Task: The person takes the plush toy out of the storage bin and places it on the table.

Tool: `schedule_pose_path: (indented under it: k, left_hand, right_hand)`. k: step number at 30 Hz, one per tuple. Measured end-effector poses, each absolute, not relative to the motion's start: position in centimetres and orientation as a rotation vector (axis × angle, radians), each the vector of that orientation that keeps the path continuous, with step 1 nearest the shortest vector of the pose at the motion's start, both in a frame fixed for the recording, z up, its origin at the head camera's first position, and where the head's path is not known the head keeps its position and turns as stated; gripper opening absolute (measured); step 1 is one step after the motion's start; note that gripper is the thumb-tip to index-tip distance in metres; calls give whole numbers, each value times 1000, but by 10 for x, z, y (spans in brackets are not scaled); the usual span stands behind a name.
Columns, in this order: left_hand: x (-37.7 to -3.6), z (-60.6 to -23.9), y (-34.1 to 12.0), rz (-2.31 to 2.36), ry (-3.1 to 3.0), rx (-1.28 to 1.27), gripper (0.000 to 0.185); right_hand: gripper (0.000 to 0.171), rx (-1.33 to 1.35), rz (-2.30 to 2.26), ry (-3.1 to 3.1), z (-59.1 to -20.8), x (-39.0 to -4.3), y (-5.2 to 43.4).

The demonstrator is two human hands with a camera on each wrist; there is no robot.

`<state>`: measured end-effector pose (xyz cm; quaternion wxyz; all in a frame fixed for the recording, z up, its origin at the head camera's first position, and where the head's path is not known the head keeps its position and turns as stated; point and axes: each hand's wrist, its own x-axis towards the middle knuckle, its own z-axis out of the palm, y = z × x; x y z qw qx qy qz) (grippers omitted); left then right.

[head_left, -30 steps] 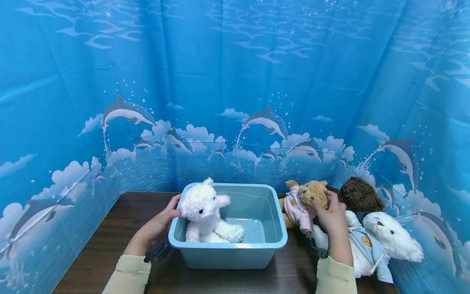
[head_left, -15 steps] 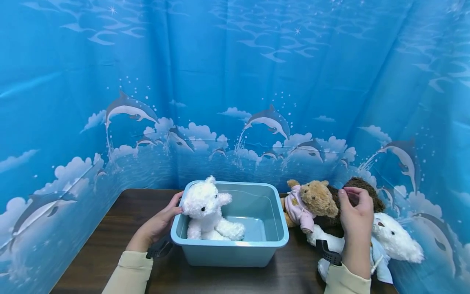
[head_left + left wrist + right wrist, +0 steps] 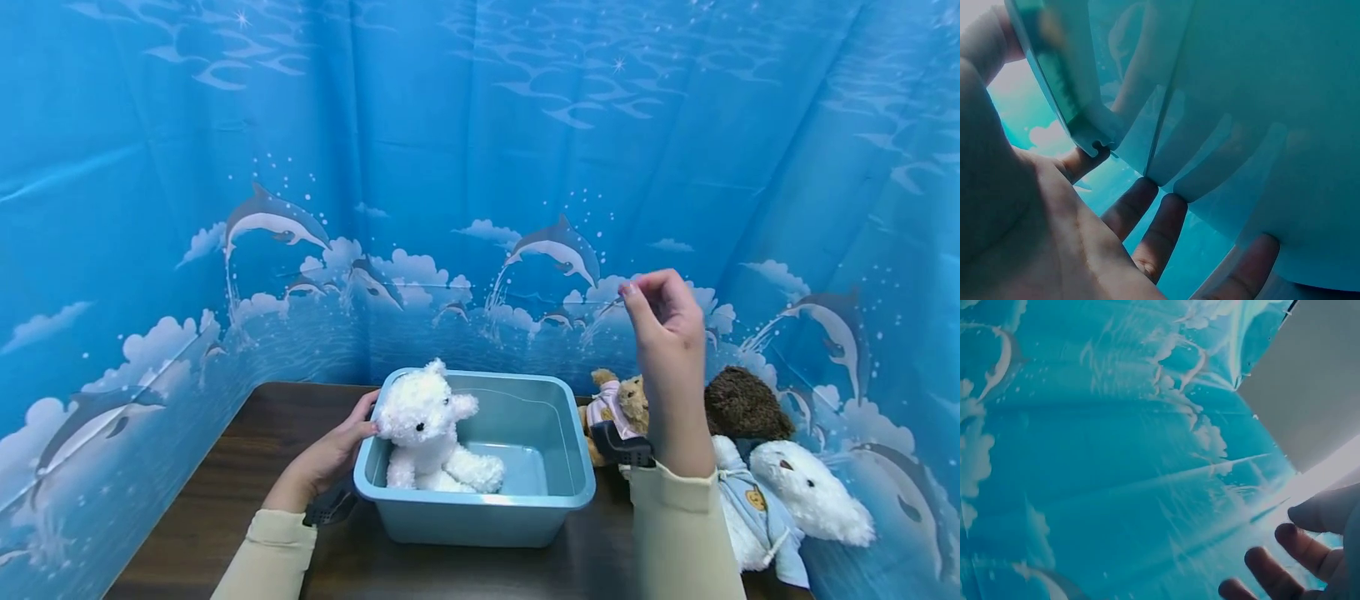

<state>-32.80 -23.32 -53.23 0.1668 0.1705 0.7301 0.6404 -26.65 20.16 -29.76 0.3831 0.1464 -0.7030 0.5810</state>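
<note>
At the near edge of the dark wooden table (image 3: pixel 225 492), two cream sleeves reach forward. The left hand (image 3: pixel 330 454) rests against the left wall of the light blue plastic bin (image 3: pixel 551 492), thumb at the rim beside the toy's head; the left wrist view shows its fingers (image 3: pixel 1147 212) straight and spread under the rim and ribs of the bin (image 3: pixel 1241 94), pressing rather than clutching. The bin stands upright with its long axis running left to right, mouth open upward. Inside it, in the left half, a fluffy white plush bear (image 3: pixel 431 437) sits upright, its head above the rim, face turned toward the viewer and slightly right, legs stretched along the bin floor toward the right. The right hand (image 3: pixel 663 321) is raised in the air above the toys right of the bin, holding nothing, fingers loosely curled with thumb and forefinger close together. Below and behind its forearm lie a tan bear in a pink top (image 3: pixel 618 404), a dark brown plush (image 3: pixel 742 404), and a white bear in a blue jacket (image 3: pixel 795 500) lying on its side. Farthest back hangs a blue dolphin-print backdrop (image 3: pixel 480 167).
</note>
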Motion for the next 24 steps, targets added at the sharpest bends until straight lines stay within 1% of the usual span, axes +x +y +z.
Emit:
schedule_pose_path:
  k: [3,6,8,12,17,24]
  left_hand:
    - [-330,-530,-234,1813,2082,488,79]
    - [-330,-528,-234,1813,2091,495,79]
    - [-329,-528,-235,1815,2096,496,81]
    - [-325,-531,-234,1809,2087,485,81]
    - [-324,-534,-231,1814,2078,474,78]
    - [-327,-531,-233,1804,2093,495,80]
  right_hand:
    - [25,502,1596,-1802,-286,-291,184]
    - [19,643,1737,-1797,-288,-320,160]
    - [14,729,1846,-1807,-297,-340,144]
    - [14,848,2035,-1852,-333,-372,119]
    - [22,937,2219,-1919,-372,-391,107]
    - [32,1072,2289,-2090,-394,-398,95]
